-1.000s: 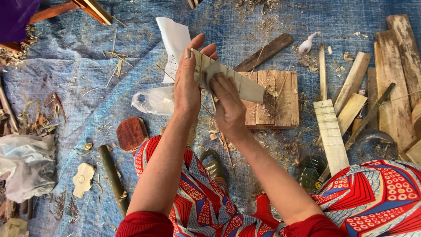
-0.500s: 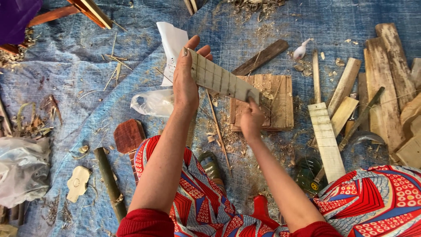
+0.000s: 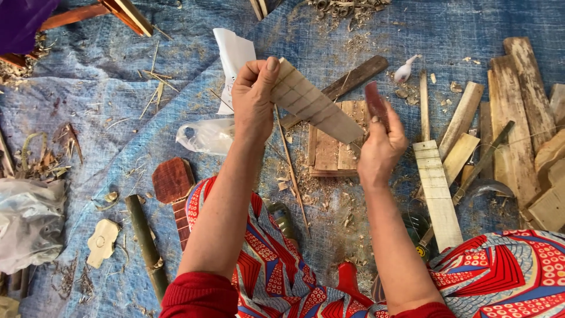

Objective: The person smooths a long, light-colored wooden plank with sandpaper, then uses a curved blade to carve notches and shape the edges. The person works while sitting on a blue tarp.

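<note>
Between both hands, wooden strip (image 3: pixel 315 106), left-gripped

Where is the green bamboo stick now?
In the head view the green bamboo stick lies at lower left on the blue tarp, between the pale wooden cutout and the person's knee.

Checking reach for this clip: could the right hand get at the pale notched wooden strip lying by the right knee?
Probably yes: the notched strip lies uncovered just beside the right hand, though that hand already holds a small reddish piece.
</note>
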